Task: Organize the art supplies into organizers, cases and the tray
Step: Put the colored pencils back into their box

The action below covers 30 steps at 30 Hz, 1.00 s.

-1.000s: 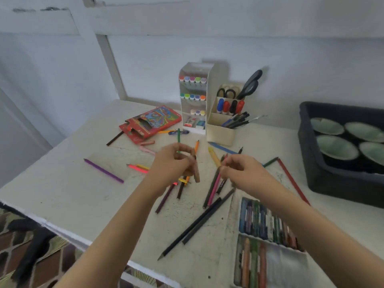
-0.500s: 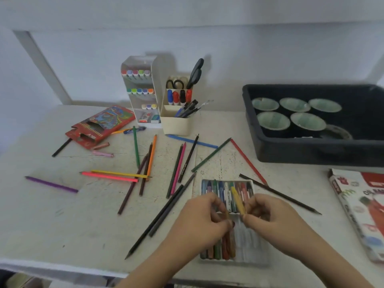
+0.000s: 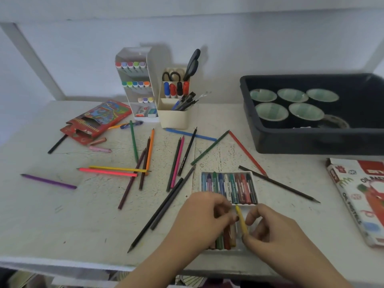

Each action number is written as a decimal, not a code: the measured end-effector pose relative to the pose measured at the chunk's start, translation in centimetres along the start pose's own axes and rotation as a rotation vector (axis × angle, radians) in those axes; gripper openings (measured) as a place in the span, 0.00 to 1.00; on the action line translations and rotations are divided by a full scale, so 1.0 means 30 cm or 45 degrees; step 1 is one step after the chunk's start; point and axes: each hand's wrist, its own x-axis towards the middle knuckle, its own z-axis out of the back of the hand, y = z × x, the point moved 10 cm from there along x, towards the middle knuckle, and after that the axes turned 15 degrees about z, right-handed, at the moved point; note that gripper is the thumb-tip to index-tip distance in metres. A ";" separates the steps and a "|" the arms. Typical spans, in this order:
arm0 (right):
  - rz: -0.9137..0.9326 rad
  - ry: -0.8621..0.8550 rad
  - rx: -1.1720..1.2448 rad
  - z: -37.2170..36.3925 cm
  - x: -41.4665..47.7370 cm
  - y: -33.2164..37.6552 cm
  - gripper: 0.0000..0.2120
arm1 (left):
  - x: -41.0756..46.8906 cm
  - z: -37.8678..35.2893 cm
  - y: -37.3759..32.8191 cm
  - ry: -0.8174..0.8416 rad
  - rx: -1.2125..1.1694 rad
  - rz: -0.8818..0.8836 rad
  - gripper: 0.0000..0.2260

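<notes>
Fingers (image 3: pixel 252 215) of the right hand (image 3: pixel 276 235) pinch a short yellow wax crayon (image 3: pixel 242 220), tilted with its tip pointing away, over the near row of a shallow white plastic crayon case (image 3: pixel 255 185). The left hand (image 3: pixel 199 221) sits just beside it, its fingers (image 3: pixel 223 206) curled over that same row; whether they grip a crayon cannot be told.

A wide, speckled white counter (image 3: pixel 62 215) carries everything. At its far right stands a deep black plastic tray (image 3: pixel 311 142) holding five pale green cups (image 3: pixel 305 112). Nearer, at the right edge, lies a white printed oil pastels box (image 3: pixel 357 196). At the back, a tall white tiered organizer (image 3: pixel 135 57) holds rows of markers, and a cream pen holder (image 3: pixel 173 119) with scissors and pens stands against its right side. A red cardboard pencil box (image 3: pixel 97 119) lies open to the left. Loose coloured pencils (image 3: pixel 108 171) are scattered across the middle, with a purple pencil (image 3: pixel 48 181) well apart at the left. The case's far row is full of crayons (image 3: pixel 228 188).
</notes>
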 end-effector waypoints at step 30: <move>-0.087 -0.136 -0.057 0.007 0.029 -0.038 0.10 | -0.023 -0.038 0.012 0.124 0.067 -0.075 0.25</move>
